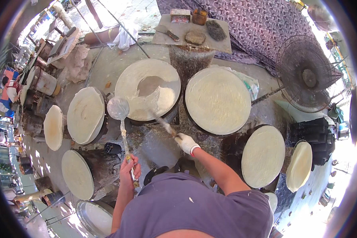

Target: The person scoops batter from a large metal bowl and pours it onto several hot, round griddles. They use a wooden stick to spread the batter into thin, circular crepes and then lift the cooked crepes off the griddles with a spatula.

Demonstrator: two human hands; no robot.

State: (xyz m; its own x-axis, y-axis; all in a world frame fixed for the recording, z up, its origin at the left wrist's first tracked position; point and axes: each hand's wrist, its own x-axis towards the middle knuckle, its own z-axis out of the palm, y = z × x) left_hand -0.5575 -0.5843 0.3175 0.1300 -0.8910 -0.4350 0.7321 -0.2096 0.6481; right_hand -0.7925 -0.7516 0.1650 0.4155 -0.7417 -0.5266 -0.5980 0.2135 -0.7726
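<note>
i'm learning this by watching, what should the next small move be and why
Probably sweep the blurred tool in the gloved right hand over the grey patch: pale batter surrounds it, thicker-looking batter lies beside it, and the tool's tip looks close.

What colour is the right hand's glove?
White glove with a red cuff edge, shown in the head view.

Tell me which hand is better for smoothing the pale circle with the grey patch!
Probably the right hand: its blurry tool reaches over the pale circle's near edge, while the left hand holds a ladle.
</note>
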